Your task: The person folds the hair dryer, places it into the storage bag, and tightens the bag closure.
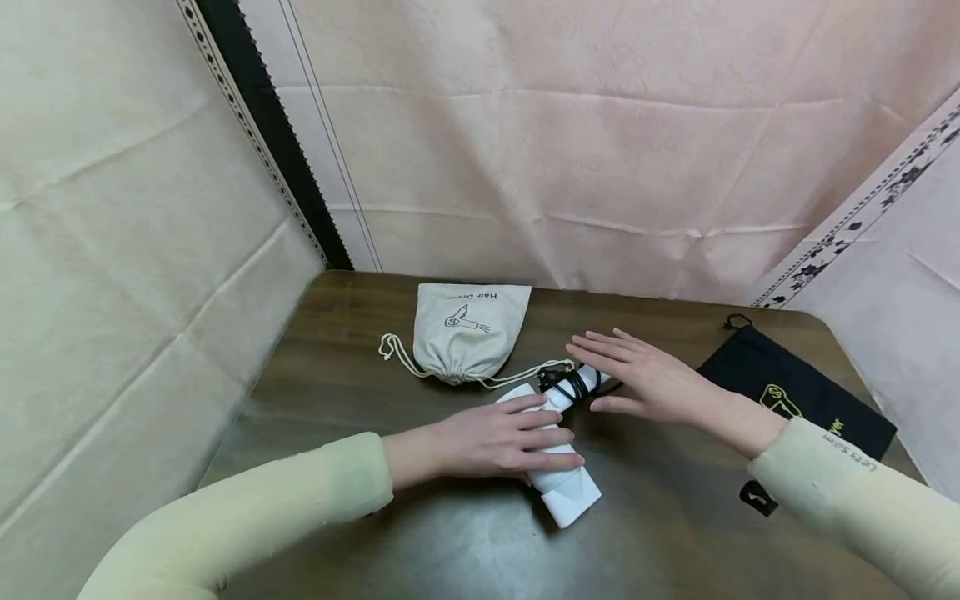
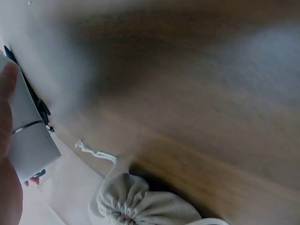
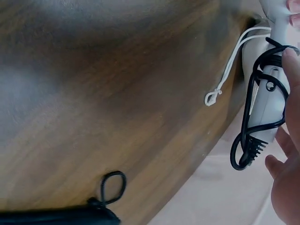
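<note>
At the upper middle of the head view, a cream drawstring bag [image 1: 468, 333] printed with upside-down "Hair Dryer" lettering lies on a dark wooden table [image 1: 405, 550], its gathered mouth toward the wearer and its pale cords trailing to both sides; whether anything is inside cannot be told. At the right, a black pouch [image 1: 795, 387] with yellow print lies flat, partly hidden by the right sleeve, contents also unseen; a small black tag [image 1: 757, 497] lies below it. In the centre is a white hair dryer [image 1: 567, 486], nozzle toward the bottom of the frame, handle toward the upper right, a black cord [image 1: 573, 383] wound round it. The left hand [image 1: 498, 440] grasps the barrel, fingers draped across the top. The right hand [image 1: 648, 379] is released, fingers outstretched and thumb apart beside the handle; contact is unclear. Both forearms angle inward from the lower corners, palms down.
</note>
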### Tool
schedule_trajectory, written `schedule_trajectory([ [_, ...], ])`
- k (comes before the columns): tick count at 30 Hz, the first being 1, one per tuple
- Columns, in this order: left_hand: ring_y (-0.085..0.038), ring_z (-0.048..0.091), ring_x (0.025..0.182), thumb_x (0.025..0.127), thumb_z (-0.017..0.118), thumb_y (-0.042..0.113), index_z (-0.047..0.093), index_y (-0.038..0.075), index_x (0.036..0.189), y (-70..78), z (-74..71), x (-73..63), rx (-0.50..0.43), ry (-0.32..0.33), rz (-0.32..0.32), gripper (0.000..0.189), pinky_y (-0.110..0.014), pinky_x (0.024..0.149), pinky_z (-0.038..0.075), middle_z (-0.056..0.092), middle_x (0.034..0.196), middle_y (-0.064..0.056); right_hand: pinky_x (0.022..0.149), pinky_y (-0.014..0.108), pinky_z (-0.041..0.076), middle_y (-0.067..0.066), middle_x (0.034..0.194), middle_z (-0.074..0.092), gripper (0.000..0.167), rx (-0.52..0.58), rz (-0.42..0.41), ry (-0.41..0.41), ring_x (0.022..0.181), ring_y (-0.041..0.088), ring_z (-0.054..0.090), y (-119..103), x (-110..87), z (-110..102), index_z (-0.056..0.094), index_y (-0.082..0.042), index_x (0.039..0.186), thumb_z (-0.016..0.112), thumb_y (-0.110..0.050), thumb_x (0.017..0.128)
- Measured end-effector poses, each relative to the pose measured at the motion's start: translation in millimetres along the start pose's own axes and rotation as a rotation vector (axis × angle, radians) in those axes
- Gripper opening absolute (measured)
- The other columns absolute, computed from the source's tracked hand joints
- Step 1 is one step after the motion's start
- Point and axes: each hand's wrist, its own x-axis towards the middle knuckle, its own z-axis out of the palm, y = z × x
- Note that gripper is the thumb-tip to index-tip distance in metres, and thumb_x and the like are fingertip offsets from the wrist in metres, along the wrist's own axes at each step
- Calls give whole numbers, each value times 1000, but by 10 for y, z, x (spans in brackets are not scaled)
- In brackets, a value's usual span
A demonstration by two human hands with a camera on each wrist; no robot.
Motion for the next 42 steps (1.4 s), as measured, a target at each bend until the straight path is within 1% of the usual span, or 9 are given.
schedule_trajectory([
  [4, -23, 58, 140, 108, 57, 31, 55, 29, 156, -29, -19, -21, 39, 13, 41, 48, -48, 124, 38, 63, 149, 2, 129, 51, 26, 10, 165, 48, 78, -33, -67, 24, 152, 35, 45, -7, 44, -9, 46, -12, 163, 78, -41, 97],
  [6, -24, 58, 140, 109, 55, 29, 55, 28, 156, -40, -18, -23, 54, 24, 55, 47, -48, 124, 38, 62, 148, 2, 129, 51, 28, 9, 165, 48, 79, -34, -73, 23, 151, 34, 47, -5, 60, 3, 46, -13, 163, 79, -39, 96],
  [9, -24, 58, 139, 109, 53, 26, 54, 28, 156, -53, -12, -22, 71, 40, 64, 47, -49, 124, 38, 63, 147, 1, 124, 54, 35, 8, 165, 49, 78, -28, -71, 31, 146, 32, 53, 2, 68, 21, 46, -16, 163, 80, -37, 96],
  [14, -24, 57, 140, 109, 54, 24, 54, 26, 156, -77, 4, -25, 73, 47, 33, 47, -49, 125, 37, 62, 148, 0, 110, 56, 49, 5, 164, 51, 76, -28, -58, 91, 138, 30, 60, 17, 58, 39, 52, -14, 159, 83, -34, 93],
  [20, -24, 56, 140, 110, 56, 27, 53, 24, 156, -79, 33, -21, 73, 54, -6, 46, -50, 124, 37, 61, 149, -1, 105, 55, 52, 3, 163, 52, 78, -21, -44, 168, 135, 29, 62, 27, 63, 75, 55, -14, 157, 86, -32, 88],
  [25, -24, 58, 138, 111, 53, 30, 55, 23, 155, -77, 87, -1, 96, 100, -29, 44, -49, 123, 39, 62, 148, -1, 105, 56, 52, 4, 160, 55, 75, -22, -32, 204, 133, 30, 63, 24, 48, 95, 57, -17, 156, 85, -30, 88],
  [28, -24, 58, 138, 111, 52, 33, 56, 22, 154, -84, 116, 11, 98, 126, -48, 44, -49, 123, 39, 62, 148, -1, 106, 56, 51, 4, 158, 58, 73, -27, -14, 221, 132, 30, 64, 17, 46, 89, 58, -17, 155, 85, -28, 88],
  [33, -25, 57, 139, 110, 54, 35, 57, 22, 153, -108, 132, 33, 83, 138, -75, 45, -48, 124, 38, 62, 148, -2, 105, 56, 51, 7, 154, 61, 73, -44, 37, 250, 129, 31, 65, -17, 45, 77, 60, -17, 154, 86, -27, 87],
  [42, -25, 58, 137, 103, 68, 38, 57, 23, 153, -216, 131, 123, 72, 123, -184, 53, -48, 123, 39, 63, 147, -2, 96, 58, 56, 9, 152, 63, 68, -85, 178, 328, 118, 36, 71, -79, 110, 110, 63, -14, 151, 87, -25, 88],
])
